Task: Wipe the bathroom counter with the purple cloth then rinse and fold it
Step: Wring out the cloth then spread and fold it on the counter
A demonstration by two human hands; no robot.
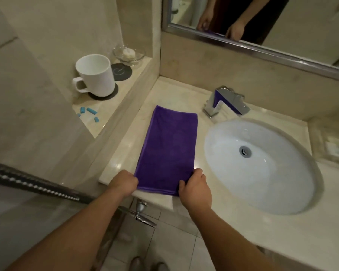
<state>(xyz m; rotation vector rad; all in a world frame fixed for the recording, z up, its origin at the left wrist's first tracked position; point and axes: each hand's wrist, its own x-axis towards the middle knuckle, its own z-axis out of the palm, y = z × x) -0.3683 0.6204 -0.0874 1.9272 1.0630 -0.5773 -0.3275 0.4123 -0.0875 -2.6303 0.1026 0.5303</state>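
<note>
The purple cloth (pixel 169 147) lies flat on the cream counter (pixel 123 149), folded into a long rectangle that runs from the front edge toward the back wall, left of the sink. My left hand (pixel 124 182) pinches its near left corner. My right hand (pixel 195 189) pinches its near right corner, thumb on top of the fabric. Both hands sit at the counter's front edge.
An oval white sink (pixel 262 165) is set in the counter to the right, with a chrome tap (pixel 226 101) behind it. On a raised ledge at left stand a white mug (pixel 95 75), a glass soap dish (pixel 128 52) and small blue pieces (pixel 89 112). A mirror (pixel 262 22) hangs above.
</note>
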